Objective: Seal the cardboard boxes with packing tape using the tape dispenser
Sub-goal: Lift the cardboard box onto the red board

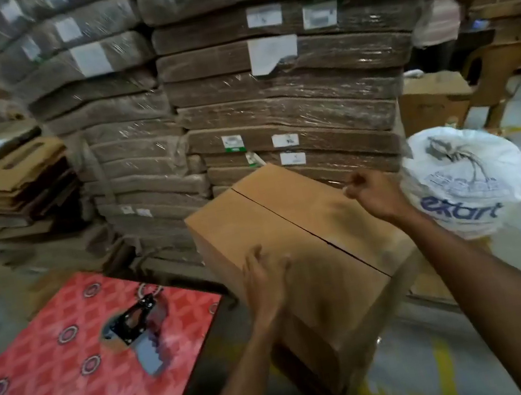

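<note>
Left hand (pixel 268 279) flat, fingers spread toward 12 o'clock; right hand (pixel 371 193) up at its 2 o'clock, fingers curled in, arm in from 4 o'clock

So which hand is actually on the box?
The left hand, resting on the near corner of the box; the right hand is at the far edge, fingers curled.

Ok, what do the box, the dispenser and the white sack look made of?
Box: matte brown cardboard, folded flaps meeting at a seam. Dispenser: glossy black, plastic or metal, too blurred to settle. Sack: probably thin white plastic, crinkled, tied at the top, blue print.
</note>
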